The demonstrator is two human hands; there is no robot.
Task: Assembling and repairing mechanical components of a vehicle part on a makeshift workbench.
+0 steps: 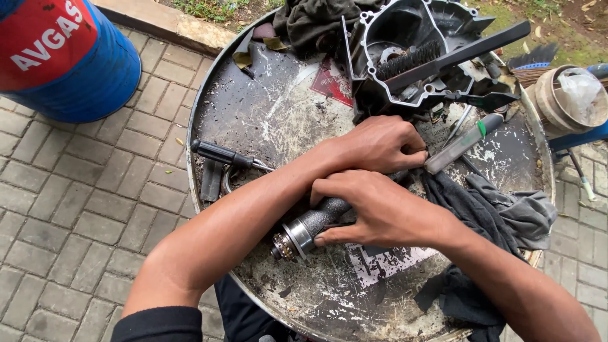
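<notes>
My right hand [380,212] grips a grey metal shaft part [308,228] with a shiny bearing end, lying on the round metal drum top [266,107]. My left hand [380,144] is closed just above it, fingers curled over the far end of the part, which is hidden beneath both hands. A transparent-handled tool with a green band [462,142] lies right of my left hand.
A black engine casing [411,47] with a black brush [443,57] across it sits at the back. A black-handled screwdriver [225,154] lies at left, dark rags [500,215] at right. A blue and red drum [63,57] stands on the paving at far left.
</notes>
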